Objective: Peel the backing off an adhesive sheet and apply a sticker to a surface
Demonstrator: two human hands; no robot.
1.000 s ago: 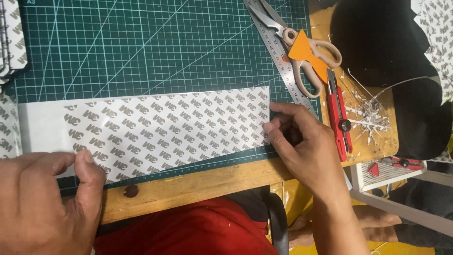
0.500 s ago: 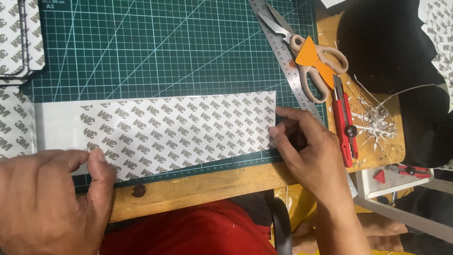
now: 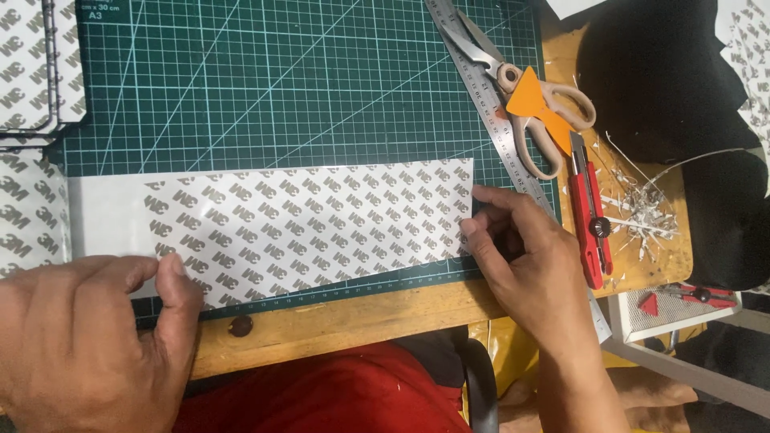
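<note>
Two bare hands are working at the near edge of a green gridded cutting mat (image 3: 265, 88), which is lying on a wooden table (image 3: 345, 321). A left hand (image 3: 88, 345) is coming in from the lower left corner, knuckles up and wrist low, with its fingers curled loosely together; the thumb (image 3: 178, 281) is pressing flat on the lower left part of a long white strip of patterned backing sheet (image 3: 321, 220). No gap is showing between the fingers, and nothing is being pinched there. A right hand (image 3: 521, 256) is reaching in from the lower right, forearm angling up from the bottom edge, palm turned down. Its fingers are bent and held close together, and the fingertips (image 3: 469, 228) are touching the strip's right short edge; whether they are nipping the edge or only pressing on it cannot be told.

That strip is lying flat and lengthwise across the lower part of the mat, papery and slightly glossy, printed all over with a small grey repeated mark, with a plain white band at its left end. More sheets of the same patterned paper (image 3: 32, 72) are lying at the far left.

Beside the right hand, a steel ruler (image 3: 489, 104) is running diagonally along the mat's right edge. Scissors (image 3: 525, 100) with beige handles are resting just past it, an orange plastic piece (image 3: 536, 103) lying on them. A red utility knife (image 3: 589, 216) is lying near thin white paper trimmings (image 3: 642, 208), next to black fabric (image 3: 666, 72).
</note>
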